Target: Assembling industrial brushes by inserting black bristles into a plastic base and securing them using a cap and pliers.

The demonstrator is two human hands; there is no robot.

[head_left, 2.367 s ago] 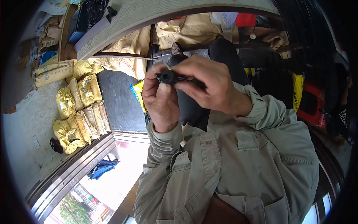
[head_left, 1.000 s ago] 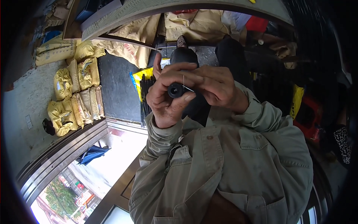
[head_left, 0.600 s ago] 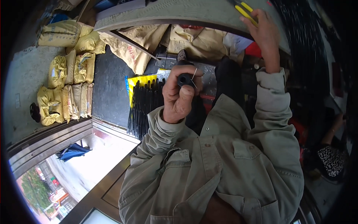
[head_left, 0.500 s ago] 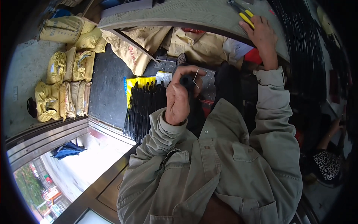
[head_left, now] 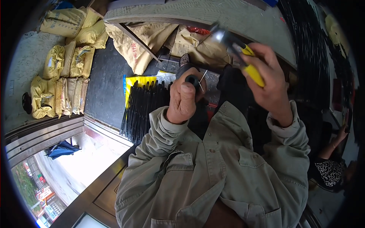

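My left hand [head_left: 181, 99] is closed around a black tube [head_left: 192, 80], whose round end with a dark hole points up between thumb and fingers. A thin white strip [head_left: 203, 78] sticks out beside that end. My right hand [head_left: 270, 79] grips yellow-handled pliers [head_left: 254, 75] in the air, right of my left hand and higher in the picture. Motion blurs the pliers' head, so I cannot tell whether it is spread. Below and left of my left hand, a bundle of long black rods [head_left: 142, 108] lies over a yellow bag [head_left: 143, 80].
A worktable [head_left: 205, 13] runs along the far side. Yellow-brown sacks [head_left: 62, 97] are stacked at left. A blue umbrella [head_left: 62, 149] lies beyond the doorway. More black strands [head_left: 304, 41] hang or lie at right, where another person's arm [head_left: 332, 144] shows.
My right hand has picked the pliers up off the worktable and brought them nearer, toward my left hand. My left hand still holds the tube; its thumb now lies closer to the tube's end.
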